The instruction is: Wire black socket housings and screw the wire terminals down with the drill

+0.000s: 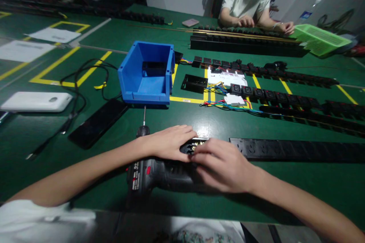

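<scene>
On the green table, a small black housing with brass terminals lies between my hands. My left hand rests on its left end, thumb and fingers apart around the terminals. Closed over its right side is my right hand, fingertips pinched near the terminals; whatever they hold is hidden. A black power drill lies just below my hands, its bit pointing toward the blue bin. To the right of my right hand stretches a long black socket strip.
Wired socket rows and a small black box lie beyond my hands. A phone, cable and white power bank are at left. Across the table sits a person beside a green basket.
</scene>
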{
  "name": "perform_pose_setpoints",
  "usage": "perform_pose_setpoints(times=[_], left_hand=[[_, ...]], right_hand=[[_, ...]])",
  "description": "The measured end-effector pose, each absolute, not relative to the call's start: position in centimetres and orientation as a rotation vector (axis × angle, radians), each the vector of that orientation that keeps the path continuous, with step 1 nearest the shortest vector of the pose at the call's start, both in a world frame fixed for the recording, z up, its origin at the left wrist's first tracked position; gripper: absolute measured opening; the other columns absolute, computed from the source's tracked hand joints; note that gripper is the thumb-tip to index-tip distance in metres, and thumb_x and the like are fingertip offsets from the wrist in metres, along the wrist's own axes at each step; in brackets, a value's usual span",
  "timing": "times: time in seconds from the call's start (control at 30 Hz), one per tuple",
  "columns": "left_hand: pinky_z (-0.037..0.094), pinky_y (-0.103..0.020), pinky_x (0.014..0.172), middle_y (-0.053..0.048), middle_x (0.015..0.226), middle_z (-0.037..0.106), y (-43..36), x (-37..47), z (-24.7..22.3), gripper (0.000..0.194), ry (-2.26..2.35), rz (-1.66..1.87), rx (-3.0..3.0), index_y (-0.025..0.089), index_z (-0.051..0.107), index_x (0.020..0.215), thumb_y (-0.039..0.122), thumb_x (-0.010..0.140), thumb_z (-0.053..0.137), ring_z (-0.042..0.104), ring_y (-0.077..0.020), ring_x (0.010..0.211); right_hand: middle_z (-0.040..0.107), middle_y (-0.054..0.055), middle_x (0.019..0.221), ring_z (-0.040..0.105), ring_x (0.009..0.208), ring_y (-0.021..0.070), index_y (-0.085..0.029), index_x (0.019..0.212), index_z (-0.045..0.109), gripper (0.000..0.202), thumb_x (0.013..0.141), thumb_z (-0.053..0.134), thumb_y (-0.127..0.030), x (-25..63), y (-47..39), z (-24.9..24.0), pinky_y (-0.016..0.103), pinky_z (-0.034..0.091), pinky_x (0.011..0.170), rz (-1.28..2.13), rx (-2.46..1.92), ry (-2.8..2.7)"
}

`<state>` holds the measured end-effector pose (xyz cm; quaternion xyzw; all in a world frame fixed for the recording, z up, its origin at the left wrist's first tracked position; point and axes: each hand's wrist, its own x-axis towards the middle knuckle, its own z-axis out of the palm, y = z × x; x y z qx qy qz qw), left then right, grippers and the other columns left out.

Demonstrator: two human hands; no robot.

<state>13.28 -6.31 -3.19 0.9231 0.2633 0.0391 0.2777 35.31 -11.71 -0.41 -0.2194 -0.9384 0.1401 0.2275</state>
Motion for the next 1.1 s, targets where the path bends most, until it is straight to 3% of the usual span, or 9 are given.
perform_pose_setpoints(times=[0.1,0.17,0.27,0.37,0.63,0.83,0.97,1.1], left_hand=[[0.042,-0.035,0.087,-0.008,0.104,0.055,-6.4,13.3,-3.0,0.046,0.714,0.097,2.481,0.017,0.054,0.114,0.053,0.086,0.056,0.053,-0.0234,0.095],[0.042,-0.035,0.088,-0.008,0.105,0.055,-6.4,13.3,-2.9,0.05,0.725,0.078,2.49,0.016,0.053,0.116,0.056,0.085,0.056,0.053,-0.0236,0.096],[0.042,-0.035,0.089,-0.008,0.105,0.055,-6.5,13.3,-2.6,0.052,0.733,0.061,2.495,0.016,0.053,0.117,0.057,0.085,0.058,0.054,-0.0238,0.097],[0.043,-0.034,0.089,-0.008,0.105,0.055,-6.5,13.3,-2.6,0.052,0.736,0.057,2.496,0.016,0.053,0.117,0.057,0.085,0.058,0.054,-0.0236,0.097],[0.044,-0.033,0.086,-0.008,0.102,0.055,-6.4,13.2,-2.9,0.052,0.73,0.084,2.501,0.015,0.054,0.113,0.058,0.084,0.059,0.054,-0.0228,0.095],[0.043,-0.032,0.088,-0.007,0.105,0.055,-6.5,13.0,-2.8,0.051,0.717,0.098,2.489,0.017,0.053,0.116,0.058,0.085,0.057,0.054,-0.0224,0.097],[0.042,-0.033,0.089,-0.008,0.106,0.056,-6.6,13.1,-2.9,0.053,0.718,0.092,2.493,0.016,0.053,0.117,0.058,0.085,0.056,0.054,-0.0229,0.098],[0.042,-0.033,0.087,-0.008,0.106,0.056,-6.5,13.1,-3.1,0.054,0.715,0.117,2.504,0.016,0.054,0.117,0.059,0.084,0.056,0.054,-0.023,0.097]], right_hand=[[0.055,0.012,0.125,0.052,0.1,0.0219,-0.013,0.117,0.057,0.032,0.095,0.042,-0.03,31.7,-14.8,-0.4,0.036,0.048,0.08,0.272,-0.47,-2.808],[0.042,0.018,0.14,0.05,0.111,0.0272,-0.01,0.128,0.051,0.04,0.094,0.039,-0.028,29.4,-16.3,-1.5,0.042,0.049,0.086,0.243,-0.525,-2.888],[0.042,0.027,0.135,0.055,0.104,0.0328,-0.003,0.135,0.043,0.048,0.091,0.034,-0.019,26.5,-17.5,-3.8,0.048,0.051,0.078,0.132,-0.764,-2.831],[0.049,0.03,0.124,0.057,0.101,0.0327,-0.001,0.142,0.035,0.054,0.09,0.031,-0.015,24.8,-17.5,-5.2,0.049,0.052,0.076,0.113,-0.853,-2.807],[0.055,0.027,0.109,0.058,0.101,0.0335,-0.003,0.146,0.028,0.056,0.091,0.034,-0.014,24.0,-17.0,-4.7,0.045,0.054,0.074,-0.076,-0.894,-2.821],[0.055,0.021,0.102,0.06,0.094,0.0292,-0.009,0.147,0.023,0.054,0.093,0.029,-0.014,24.6,-17.5,-3.8,0.041,0.054,0.07,-0.01,-0.885,-2.875],[0.055,0.015,0.101,0.058,0.081,0.0234,-0.015,0.145,0.025,0.052,0.094,0.034,-0.025,26.7,-18.0,-2.1,0.034,0.052,0.06,0.206,-0.791,-2.979],[0.059,0.007,0.101,0.057,0.075,0.0176,-0.018,0.135,0.033,0.054,0.089,0.049,-0.042,30.2,-17.4,1.0,0.026,0.048,0.055,0.672,-0.62,-3.017]])
